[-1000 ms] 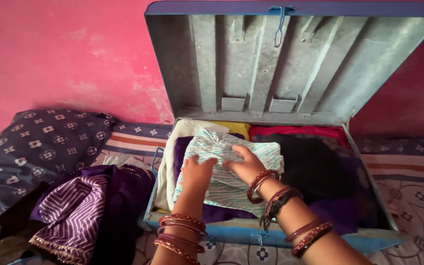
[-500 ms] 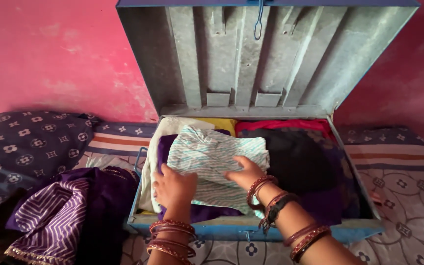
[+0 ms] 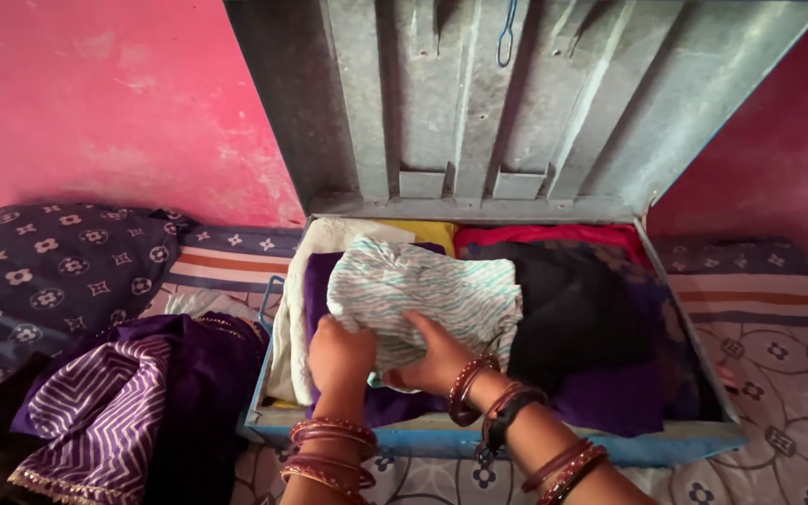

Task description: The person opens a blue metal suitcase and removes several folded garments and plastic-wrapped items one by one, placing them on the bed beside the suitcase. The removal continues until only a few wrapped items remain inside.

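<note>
Both hands [image 3: 381, 353] now under folded cloth [image 3: 427, 295], pink-walled room [image 3: 114, 103].

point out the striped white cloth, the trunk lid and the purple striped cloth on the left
striped white cloth [image 3: 432, 290], head view, on its upper folded face
trunk lid [image 3: 479, 103], head view, on the grey inner panel
purple striped cloth [image 3: 105, 402], head view, on the striped part

A home, probably a bedroom: patterned bedsheet [image 3: 778, 365], pillow [image 3: 49, 281], pink wall [image 3: 114, 103], and an open metal trunk [image 3: 479, 440] of folded clothes [image 3: 423, 290].
</note>
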